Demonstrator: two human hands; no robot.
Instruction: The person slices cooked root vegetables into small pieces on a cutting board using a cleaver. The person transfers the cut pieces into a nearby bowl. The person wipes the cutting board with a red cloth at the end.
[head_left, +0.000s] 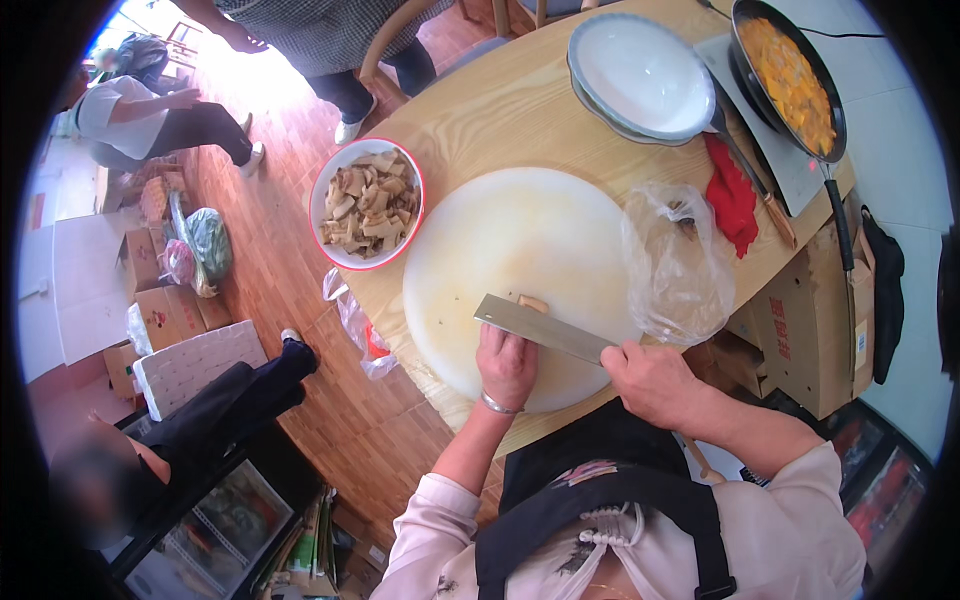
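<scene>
My right hand (651, 379) grips the handle of a Chinese cleaver (544, 328), whose broad blade crosses the near part of a round white cutting board (517, 225). My left hand (508, 360) rests on the board just below the blade, its fingertips hidden by the blade. A small tan piece of food (533, 303) lies on the board against the blade's far side; whether the fingers touch it cannot be seen. At the board's left stands a red-rimmed white bowl (321, 225) filled with sliced brown food. A clear plastic bag (679, 270) lies over the board's right edge.
Stacked pale bowls (641, 75) stand at the back. A frying pan (787, 86) of orange food sits on a cooker (795, 176) at the right, beside a red cloth (729, 195) and a wooden-handled utensil (778, 217). Several people stand or sit beyond the wooden table (480, 105).
</scene>
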